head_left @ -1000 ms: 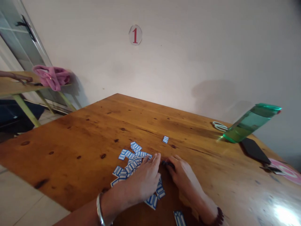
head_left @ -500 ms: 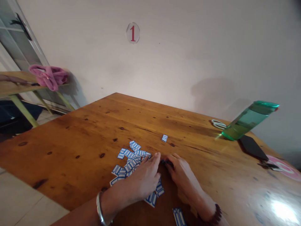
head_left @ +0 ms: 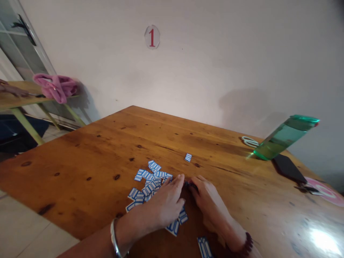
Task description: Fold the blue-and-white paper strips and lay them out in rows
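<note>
A person's two bare hands work on a wooden table [head_left: 150, 138], whose far left corner shows; its right side passes out of view and its near left edge runs under the left forearm. The left hand [head_left: 168, 206] lies back upward across the right side of a heap of blue-and-white pieces [head_left: 150, 190], toward the table's near edge; its fingers extend, but the palm is hidden and whether it grips anything cannot be told. It also conceals part of the heap, and the overlapping pieces cannot be counted. The right hand [head_left: 209, 197], just beside it, has its fingers curled and closed on a small dark piece [head_left: 189, 184], mostly covered and of uncertain kind. A single piece [head_left: 188, 157] lies apart from the heap, toward the far edge; a nearer piece [head_left: 204, 247] is cut off by the bottom of the view. Toward the far edge, at right, a green bottle [head_left: 286, 138] partly hides a white loop [head_left: 249, 142] and a flat black object [head_left: 290, 168]. A dark, indistinct item overlaps a pink disc [head_left: 329, 193]. At far left, another person's hand [head_left: 14, 90], blurred and cut off, rests near a pink cloth [head_left: 57, 87].
</note>
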The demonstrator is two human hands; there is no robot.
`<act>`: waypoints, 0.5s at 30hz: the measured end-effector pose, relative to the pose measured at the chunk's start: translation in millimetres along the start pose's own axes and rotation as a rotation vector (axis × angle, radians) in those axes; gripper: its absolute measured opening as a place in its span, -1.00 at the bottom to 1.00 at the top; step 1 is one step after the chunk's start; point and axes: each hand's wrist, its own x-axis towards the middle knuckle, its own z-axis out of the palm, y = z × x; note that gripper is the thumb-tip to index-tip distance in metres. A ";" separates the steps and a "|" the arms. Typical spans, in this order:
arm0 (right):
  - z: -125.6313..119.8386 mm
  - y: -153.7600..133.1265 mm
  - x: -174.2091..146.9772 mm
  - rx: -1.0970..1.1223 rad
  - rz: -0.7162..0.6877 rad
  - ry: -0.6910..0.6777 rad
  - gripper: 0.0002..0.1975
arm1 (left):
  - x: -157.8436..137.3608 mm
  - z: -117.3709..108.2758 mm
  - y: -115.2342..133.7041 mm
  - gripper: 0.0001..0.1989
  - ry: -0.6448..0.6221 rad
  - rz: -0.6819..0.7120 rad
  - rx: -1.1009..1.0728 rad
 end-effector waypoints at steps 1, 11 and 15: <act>-0.1 -0.4 0.0 -0.008 0.004 0.000 -0.80 | -0.1 -0.1 0.2 -0.39 0.001 0.001 -0.004; -3.0 -3.3 0.3 -0.077 0.019 -0.008 -0.79 | 3.8 1.2 -4.3 -0.39 0.079 -0.023 -0.046; -2.4 -3.2 0.7 0.062 0.015 0.035 -0.80 | 7.5 -1.4 -10.5 -0.49 0.234 -0.008 -0.050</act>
